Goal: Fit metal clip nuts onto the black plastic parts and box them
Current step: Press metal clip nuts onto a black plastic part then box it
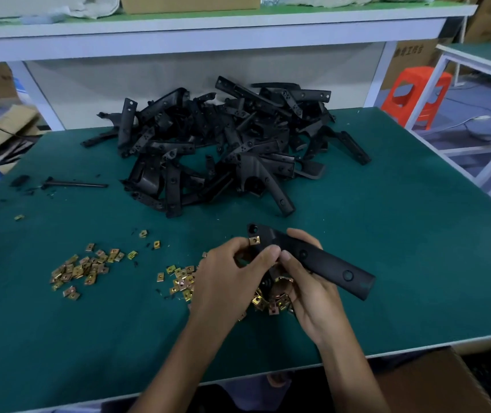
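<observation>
Clip nut point(254, 240) sat on black plastic part point(321, 259); left hand point(232, 272) pinched part beside nut, right hand point(307, 289) gripped body. Skewed push might spring nut off.

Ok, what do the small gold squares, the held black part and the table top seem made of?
Gold squares: likely thin plated metal, yellowish, shiny, glinting, each with a hole.
Black part: seemingly moulded plastic, matte, with dull reflections and round recesses.
Table top: probably a green rubber or vinyl mat, smooth, low sheen; which, I cannot tell.
</observation>
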`<action>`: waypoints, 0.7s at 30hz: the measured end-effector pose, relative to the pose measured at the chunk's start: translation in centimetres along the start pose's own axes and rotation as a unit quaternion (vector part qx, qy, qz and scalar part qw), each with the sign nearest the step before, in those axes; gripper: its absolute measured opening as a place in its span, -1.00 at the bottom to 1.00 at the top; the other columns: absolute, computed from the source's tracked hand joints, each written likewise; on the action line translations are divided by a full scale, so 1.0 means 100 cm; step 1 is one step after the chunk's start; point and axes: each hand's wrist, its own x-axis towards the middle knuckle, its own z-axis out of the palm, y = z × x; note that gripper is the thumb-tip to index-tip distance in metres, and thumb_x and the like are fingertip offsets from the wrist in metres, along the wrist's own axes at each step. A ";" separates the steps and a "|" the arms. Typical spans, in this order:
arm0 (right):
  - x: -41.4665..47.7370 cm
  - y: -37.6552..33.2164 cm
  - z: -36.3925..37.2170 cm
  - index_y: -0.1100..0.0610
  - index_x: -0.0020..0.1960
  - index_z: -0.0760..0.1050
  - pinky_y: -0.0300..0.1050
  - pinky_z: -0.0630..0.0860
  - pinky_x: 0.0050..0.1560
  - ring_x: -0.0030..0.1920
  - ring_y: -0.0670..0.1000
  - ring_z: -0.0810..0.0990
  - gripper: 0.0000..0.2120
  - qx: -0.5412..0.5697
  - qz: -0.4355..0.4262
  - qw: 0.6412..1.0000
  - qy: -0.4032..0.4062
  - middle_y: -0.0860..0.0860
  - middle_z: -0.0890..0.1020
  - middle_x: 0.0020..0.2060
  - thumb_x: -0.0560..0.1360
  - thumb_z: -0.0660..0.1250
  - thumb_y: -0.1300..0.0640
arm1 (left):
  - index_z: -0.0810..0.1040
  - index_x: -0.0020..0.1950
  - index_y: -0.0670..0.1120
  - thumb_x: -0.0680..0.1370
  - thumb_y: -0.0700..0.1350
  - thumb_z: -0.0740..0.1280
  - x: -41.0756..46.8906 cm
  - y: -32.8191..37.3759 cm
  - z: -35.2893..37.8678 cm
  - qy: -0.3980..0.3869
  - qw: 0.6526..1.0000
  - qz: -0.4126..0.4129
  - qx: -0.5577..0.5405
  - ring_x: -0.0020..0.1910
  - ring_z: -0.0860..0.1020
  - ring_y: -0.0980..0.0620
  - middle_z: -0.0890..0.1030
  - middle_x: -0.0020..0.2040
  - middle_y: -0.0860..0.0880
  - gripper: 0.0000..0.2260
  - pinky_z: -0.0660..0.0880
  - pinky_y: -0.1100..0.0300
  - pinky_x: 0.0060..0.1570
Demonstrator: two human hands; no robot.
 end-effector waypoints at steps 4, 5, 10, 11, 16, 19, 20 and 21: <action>0.001 0.004 0.000 -0.04 0.30 0.52 0.07 0.60 0.06 0.17 0.20 0.63 -0.61 -0.004 0.001 1.000 -0.001 0.16 0.65 0.22 0.49 0.48 0.03 | 0.63 -0.12 0.14 0.45 0.38 0.26 0.001 0.002 0.004 0.051 0.997 0.005 0.064 -0.26 0.58 0.24 0.63 -0.30 0.21 -0.64 0.48 0.19 -0.26; 0.001 0.004 0.000 -0.05 0.30 0.52 0.05 0.61 0.05 0.16 0.18 0.64 -0.60 -0.005 0.001 1.000 0.000 0.15 0.65 0.23 0.49 0.50 0.03 | 0.63 -0.14 0.13 0.47 0.36 0.26 0.001 0.002 0.005 0.057 0.995 0.009 0.076 -0.27 0.57 0.20 0.62 -0.32 0.17 -0.65 0.47 0.17 -0.26; 0.002 0.007 0.001 -0.05 0.32 0.51 0.28 0.49 0.12 0.16 0.27 0.60 -0.47 -0.020 -0.004 1.000 0.012 0.16 0.65 0.21 0.42 0.56 -0.12 | 0.60 -0.18 0.07 0.52 0.31 0.23 0.004 -0.003 0.008 0.066 0.991 0.016 0.118 -0.22 0.57 0.02 0.60 -0.32 0.06 -0.64 0.51 0.06 -0.20; 0.002 0.008 0.001 -0.05 0.31 0.51 0.29 0.47 0.11 0.15 0.28 0.59 -0.48 -0.024 -0.006 1.000 0.013 0.17 0.65 0.21 0.42 0.56 -0.12 | 0.58 -0.20 0.06 0.53 0.31 0.22 0.005 -0.005 0.009 0.068 0.990 0.020 0.125 -0.22 0.56 -0.01 0.59 -0.32 0.04 -0.64 0.51 0.05 -0.20; -0.002 0.004 0.000 -0.02 0.33 0.51 0.17 0.59 0.16 0.25 0.28 0.60 -0.59 0.017 -0.009 1.000 0.013 0.16 0.64 0.25 0.50 0.48 0.05 | 0.59 -0.17 0.10 0.55 0.30 0.24 0.002 0.000 0.005 0.046 0.992 0.074 0.091 -0.24 0.57 0.17 0.61 -0.32 0.13 -0.68 0.48 0.21 -0.26; -0.016 -0.018 -0.009 -0.03 0.32 0.55 -0.07 0.64 -0.19 0.01 0.10 0.68 -0.60 0.059 -0.019 0.997 0.038 0.13 0.66 0.19 0.51 0.51 0.08 | 0.58 -0.16 0.09 0.60 0.31 0.15 -0.004 0.011 0.004 -0.012 0.994 0.105 0.015 -0.34 0.54 0.25 0.60 -0.32 0.16 -0.62 0.38 0.38 -0.37; -0.021 -0.025 -0.016 -0.04 0.32 0.56 -0.08 0.61 -0.24 -0.05 0.07 0.67 -0.60 0.076 -0.024 0.995 0.052 0.12 0.67 0.16 0.50 0.50 0.09 | 0.56 -0.15 0.08 0.60 0.33 0.12 -0.005 0.013 0.004 -0.020 0.994 0.108 -0.002 -0.39 0.51 0.21 0.58 -0.33 0.08 -0.59 0.36 0.37 -0.39; -0.030 -0.032 -0.025 -0.04 0.32 0.56 -0.07 0.58 -0.24 -0.08 0.05 0.66 -0.60 0.084 -0.036 0.994 0.068 0.10 0.67 0.14 0.49 0.49 0.11 | 0.56 -0.11 0.09 0.59 0.35 0.10 -0.007 0.014 0.004 -0.029 0.994 0.107 -0.010 -0.40 0.51 0.15 0.59 -0.28 0.00 -0.59 0.36 0.33 -0.39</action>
